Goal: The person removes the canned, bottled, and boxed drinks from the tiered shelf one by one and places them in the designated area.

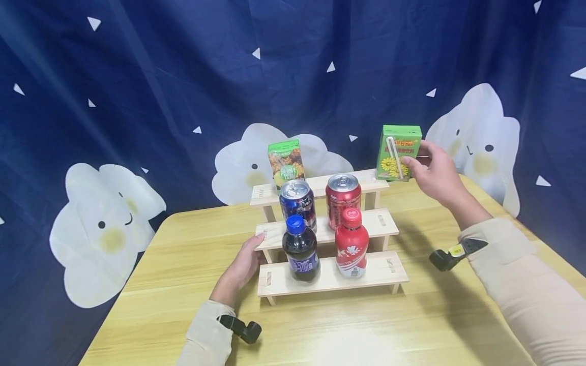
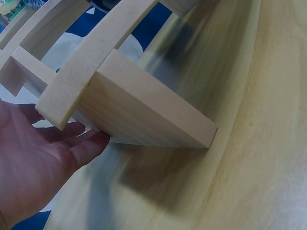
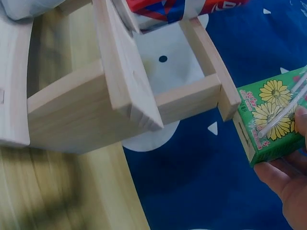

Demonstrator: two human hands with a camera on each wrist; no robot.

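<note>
A: Nearest the head camera: right sleeve point(image 1: 522, 284), lower right corner, black wrist camera point(image 1: 446, 260) strapped at the cuff. What does that arm carry?

B: Right hand point(image 1: 435, 173) holds a green carton point(image 1: 404, 150), thumb on the flowered front, straw down its face. Carton upright at the right end of the top shelf; cannot tell whether it touches the wood.

A: Left hand?

B: Left hand point(image 1: 241, 265) at the left side of the three-step wooden stand point(image 1: 331, 279), fingers loosely extended, touching wood. How hard they press, cannot tell.

A: Neighbours, obstacles?

B: Top step, left: a second carton point(image 1: 286, 163), foot partly hidden by a blue can point(image 1: 298, 206). Middle step: that can, and a red can point(image 1: 342, 203) on its right. Bottom step: dark bottle point(image 1: 300, 254) with blue cap; red bottle point(image 1: 351, 249) beside it, overlapping the red can from here.

A: Edges, room?

B: Shelf wood runs between the two cartons on top. Right wrist view: blue curtain point(image 3: 206, 177) just past the carton. Surface point(image 1: 348, 325) spreads wide in front and left of the stand; its far edge sits close behind, near the curtain.
</note>
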